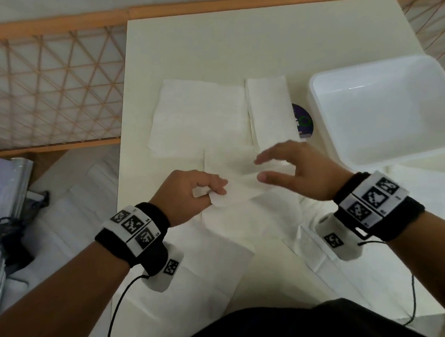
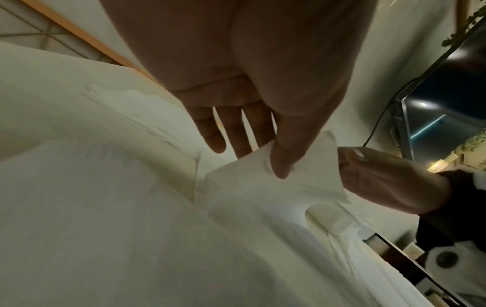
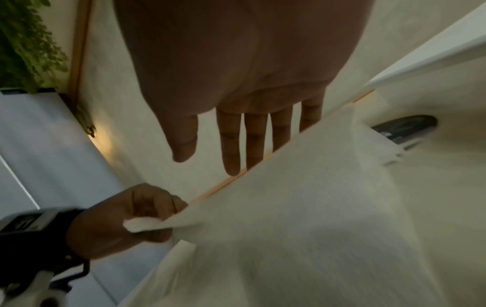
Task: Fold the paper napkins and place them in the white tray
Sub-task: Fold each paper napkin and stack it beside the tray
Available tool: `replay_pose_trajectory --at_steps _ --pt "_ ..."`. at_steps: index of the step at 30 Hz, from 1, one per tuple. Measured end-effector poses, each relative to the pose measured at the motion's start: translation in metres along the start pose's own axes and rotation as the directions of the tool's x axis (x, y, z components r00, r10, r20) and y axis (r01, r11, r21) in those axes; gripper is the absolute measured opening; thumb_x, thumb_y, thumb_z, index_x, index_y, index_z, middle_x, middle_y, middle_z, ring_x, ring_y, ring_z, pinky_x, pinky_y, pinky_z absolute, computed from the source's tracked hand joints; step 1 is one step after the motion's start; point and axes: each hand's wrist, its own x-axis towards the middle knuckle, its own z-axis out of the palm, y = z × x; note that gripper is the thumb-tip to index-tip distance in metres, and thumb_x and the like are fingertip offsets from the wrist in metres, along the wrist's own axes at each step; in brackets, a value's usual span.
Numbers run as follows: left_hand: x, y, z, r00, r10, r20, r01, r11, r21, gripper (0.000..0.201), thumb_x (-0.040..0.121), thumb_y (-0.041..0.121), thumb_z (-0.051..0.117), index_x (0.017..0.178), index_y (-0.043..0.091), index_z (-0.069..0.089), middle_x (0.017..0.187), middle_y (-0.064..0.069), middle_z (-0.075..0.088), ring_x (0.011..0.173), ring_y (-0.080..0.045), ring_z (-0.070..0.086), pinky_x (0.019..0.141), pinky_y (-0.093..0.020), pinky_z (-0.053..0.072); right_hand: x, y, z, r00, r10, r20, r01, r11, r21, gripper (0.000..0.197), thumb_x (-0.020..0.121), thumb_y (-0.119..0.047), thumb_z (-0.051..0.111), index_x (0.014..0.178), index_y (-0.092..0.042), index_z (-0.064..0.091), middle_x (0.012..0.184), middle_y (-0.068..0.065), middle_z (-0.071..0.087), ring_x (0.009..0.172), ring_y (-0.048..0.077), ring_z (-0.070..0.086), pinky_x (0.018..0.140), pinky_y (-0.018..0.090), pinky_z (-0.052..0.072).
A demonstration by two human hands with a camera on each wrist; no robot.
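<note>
Clearly, you held one corner of a napkin.
Your left hand [image 1: 189,193] pinched the napkin [image 1: 234,209] at frame centre, its long axis running top to bottom; your right hand [image 1: 292,172] hovered spread, gripping nothing; the white tray [image 1: 387,158] sat right.

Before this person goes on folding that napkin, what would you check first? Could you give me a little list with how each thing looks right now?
1. Left hand holds the napkin: ok, thumb and finger pinch one corner.
2. Right hand free to help: ok, fingers spread above the napkin, gripping nothing.
3. Napkin's far corners squared up: cannot tell, the hands hide part of it.
4. White tray ready to take napkins: ok, it stands at the right of the table with nothing visible inside.
5. More napkins waiting: ok, a spread napkin and a folded one lie further back.
6. Disc out of the way: ok, between folded napkin and tray, partly covered.
</note>
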Motion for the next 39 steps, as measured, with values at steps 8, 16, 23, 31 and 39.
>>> replay_pose_trajectory --at_steps 8,16,23,31,39 --pt "-0.019 -0.012 0.010 0.987 0.057 0.153 -0.082 0.983 0.165 0.026 0.066 0.020 0.073 0.090 0.029 0.072 0.108 0.021 0.068 0.121 0.002 0.049 0.101 -0.023 0.042 -0.033 0.018 0.045 0.995 0.066 0.071 -0.071 0.996 0.060 0.029 0.088 -0.045 0.059 0.113 -0.031 0.062 0.108 -0.016 0.061 0.093 0.004 0.057 0.075 0.016 0.040" --pt "-0.016 0.005 0.021 0.999 0.054 -0.003 -0.052 0.973 0.223 0.036 0.079 0.059 0.057 0.094 0.028 0.069 0.106 0.015 0.066 0.108 -0.003 0.050 0.095 -0.021 0.040 -0.031 0.005 0.073 0.997 0.074 -0.036 -0.078 0.984 -0.161 0.050 0.095 -0.036 0.050 0.142 -0.025 0.040 0.147 -0.005 0.040 0.135 0.022 0.033 0.110 0.038 0.030" --pt "0.005 0.002 0.060 0.903 -0.203 0.380 -0.143 0.692 0.708 0.067 0.101 0.041 0.032 0.152 0.015 -0.005 0.160 -0.003 -0.012 0.147 -0.017 -0.013 0.119 -0.034 -0.003 -0.031 0.011 0.109 0.981 0.110 0.159 -0.046 0.932 -0.360 0.084 0.085 -0.069 0.015 0.151 -0.023 -0.010 0.158 -0.006 -0.018 0.143 0.020 -0.023 0.117 0.045 -0.006" --pt "-0.014 -0.026 0.038 0.890 -0.312 0.334 -0.105 0.572 0.814 0.088 0.080 0.071 -0.003 0.147 0.016 -0.022 0.151 -0.001 -0.035 0.141 -0.016 -0.029 0.119 -0.041 -0.010 -0.050 0.034 0.102 0.976 0.188 0.112 -0.131 0.912 -0.388 0.093 0.079 -0.077 0.012 0.147 -0.024 -0.021 0.153 -0.007 -0.029 0.141 0.018 -0.029 0.116 0.043 -0.014" --pt "-0.023 -0.037 0.024 0.897 -0.326 0.300 -0.074 0.556 0.828 0.095 0.071 0.078 -0.009 0.142 0.019 -0.028 0.151 0.001 -0.036 0.139 -0.015 -0.033 0.117 -0.045 -0.015 -0.059 0.038 0.095 0.968 0.233 0.098 -0.175 0.897 -0.407 0.101 0.074 -0.084 0.009 0.147 -0.022 -0.023 0.153 -0.004 -0.030 0.140 0.017 -0.030 0.115 0.048 -0.016"
